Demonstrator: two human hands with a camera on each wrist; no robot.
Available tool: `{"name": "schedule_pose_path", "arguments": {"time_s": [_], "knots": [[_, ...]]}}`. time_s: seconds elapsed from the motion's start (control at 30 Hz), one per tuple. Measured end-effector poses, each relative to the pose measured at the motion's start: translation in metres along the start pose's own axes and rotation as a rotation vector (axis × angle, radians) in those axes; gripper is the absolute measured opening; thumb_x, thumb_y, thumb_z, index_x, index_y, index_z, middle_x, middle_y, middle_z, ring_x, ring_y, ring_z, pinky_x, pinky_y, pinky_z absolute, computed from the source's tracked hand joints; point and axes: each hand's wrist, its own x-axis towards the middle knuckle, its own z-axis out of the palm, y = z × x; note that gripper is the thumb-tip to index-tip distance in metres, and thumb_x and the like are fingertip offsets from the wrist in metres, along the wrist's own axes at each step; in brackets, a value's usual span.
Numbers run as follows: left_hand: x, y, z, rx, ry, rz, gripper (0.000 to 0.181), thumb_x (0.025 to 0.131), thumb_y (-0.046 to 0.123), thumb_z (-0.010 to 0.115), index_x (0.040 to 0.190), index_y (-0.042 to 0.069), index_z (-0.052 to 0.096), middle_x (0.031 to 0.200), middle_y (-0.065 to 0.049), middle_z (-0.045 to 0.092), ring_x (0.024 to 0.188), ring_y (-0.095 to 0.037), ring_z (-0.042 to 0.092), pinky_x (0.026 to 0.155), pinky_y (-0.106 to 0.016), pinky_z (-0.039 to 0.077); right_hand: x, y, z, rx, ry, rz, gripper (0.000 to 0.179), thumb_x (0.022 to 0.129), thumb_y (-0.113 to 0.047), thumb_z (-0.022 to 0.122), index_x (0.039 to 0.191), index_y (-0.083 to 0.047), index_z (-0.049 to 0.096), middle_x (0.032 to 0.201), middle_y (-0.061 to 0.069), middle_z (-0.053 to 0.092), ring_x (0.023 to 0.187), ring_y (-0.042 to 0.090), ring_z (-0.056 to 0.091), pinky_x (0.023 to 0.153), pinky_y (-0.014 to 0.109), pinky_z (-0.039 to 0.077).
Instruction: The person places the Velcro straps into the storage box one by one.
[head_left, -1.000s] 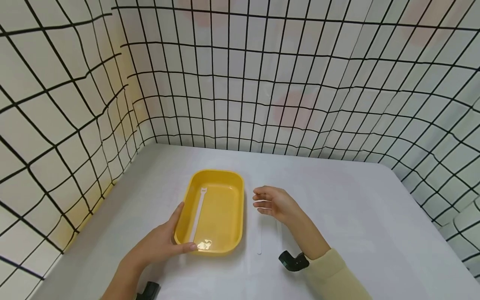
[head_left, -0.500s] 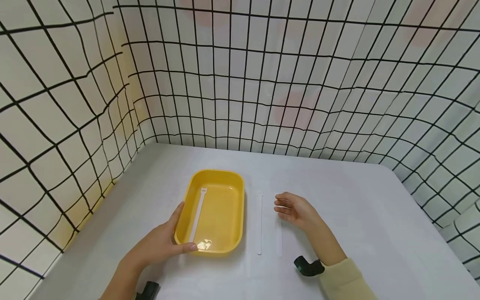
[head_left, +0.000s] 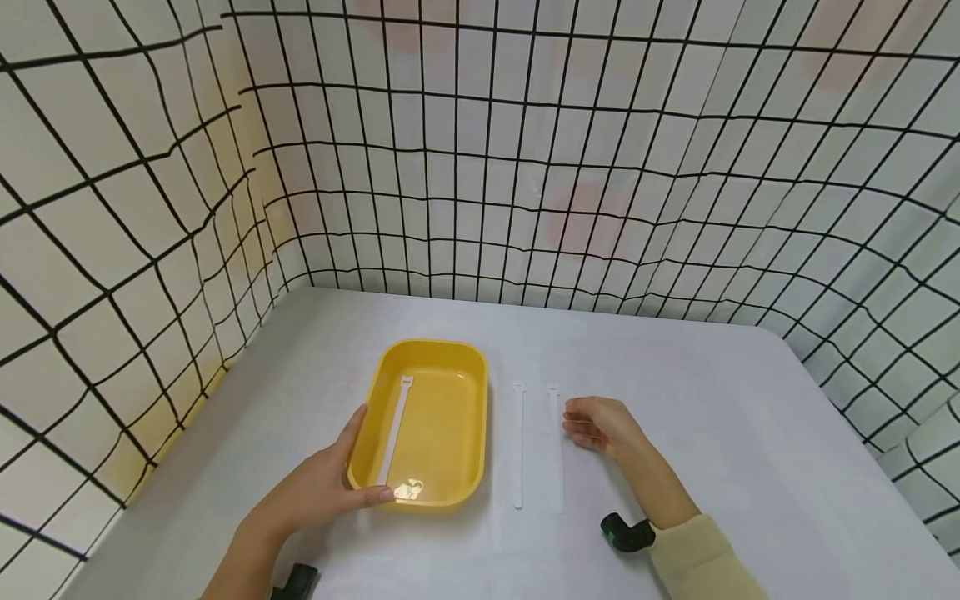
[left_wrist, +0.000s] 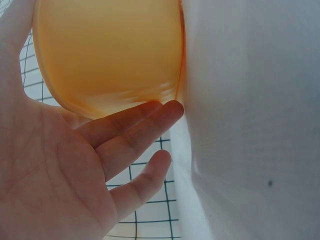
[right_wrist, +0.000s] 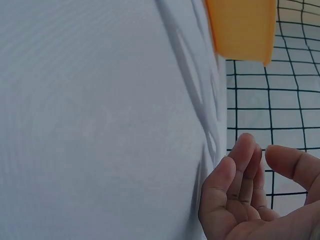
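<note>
Where the space closes off, a pale backdrop [head_left: 476,125] ruled with wavering black lines in a grid rises on three sides, blurred pinkish patches on it. Below spreads the white bench [head_left: 675,400], matt, its far right corner rounded; the right wrist view shows soft creases in its cover. On it, left of centre, sits the tray [head_left: 450,442], glossy yellow, a deep rectangle with rounded corners and a bright glint near its closest wall. Of the person's hands, the left hand [head_left: 318,487] rests against the tray's near left corner, thumb spread wide from nearly straight fingers. The right hand [head_left: 603,425] is relaxed, fingers gently bent, a narrow gap beside its thumb. Smallest are three thin, flat white strips with broader heads: one strip [head_left: 394,429] slants inside the tray, a second [head_left: 519,446] lies right of it, and a third [head_left: 557,450] just beside the right fingertips.
</note>
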Motion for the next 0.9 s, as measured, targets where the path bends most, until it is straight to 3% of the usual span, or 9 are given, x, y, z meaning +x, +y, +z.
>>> {"name": "schedule_pose_path", "arguments": {"time_s": [0.33,0.57,0.9], "knots": [[0.001,0.0,0.0,0.0,-0.008,-0.014,0.117,0.076,0.054,0.078,0.158,0.021,0.001,0.144,-0.02,0.045,0.116,-0.031,0.053,0.093,-0.058,0.043,0.005,0.011,-0.003,-0.019,0.027,0.001,0.034,0.093,-0.008,0.06,0.12,0.012,0.055,0.083,0.004,0.066,0.066,0.01,0.065,0.059,0.022,0.052],[0.001,0.001,0.001,0.009,-0.005,-0.013,0.117,0.076,0.054,0.078,0.158,0.021,0.002,0.143,-0.021,0.047,0.115,-0.031,0.054,0.093,-0.058,0.042,0.004,0.012,-0.002,-0.122,0.038,-0.052,0.029,0.093,-0.009,0.058,0.114,0.011,0.056,0.083,0.004,0.065,0.067,0.009,0.063,0.06,0.021,0.051],[0.001,0.001,0.002,-0.003,-0.001,-0.007,0.116,0.077,0.053,0.078,0.158,0.021,0.002,0.142,-0.02,0.048,0.114,-0.031,0.054,0.093,-0.059,0.042,0.006,0.014,0.007,-0.301,0.122,-0.127,0.023,0.088,-0.006,0.062,0.103,0.011,0.064,0.075,0.006,0.065,0.064,0.011,0.06,0.057,0.022,0.051]]}}
